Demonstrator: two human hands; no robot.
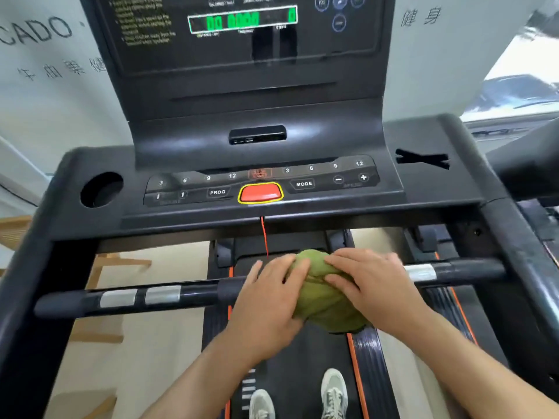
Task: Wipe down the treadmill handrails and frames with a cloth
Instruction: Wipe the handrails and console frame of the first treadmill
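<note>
A green cloth (pixel 323 300) is bunched over the middle of the black front handrail (pixel 193 294), which runs across the treadmill and carries silver sensor plates. My left hand (pixel 269 294) lies on the cloth's left side with its fingers laid over the fabric. My right hand (pixel 372 282) covers the cloth's right side, fingers spread on top of it. The part of the bar under the cloth is hidden. Black side frames (pixel 511 237) rise on both sides to the console.
The console (pixel 260 182) with its red stop button (pixel 260 193) and a red safety cord (pixel 265 237) sits just beyond the bar. A cup hole (pixel 101 189) is at the left. My shoes (pixel 334 391) stand on the belt below. Wooden furniture stands at the left.
</note>
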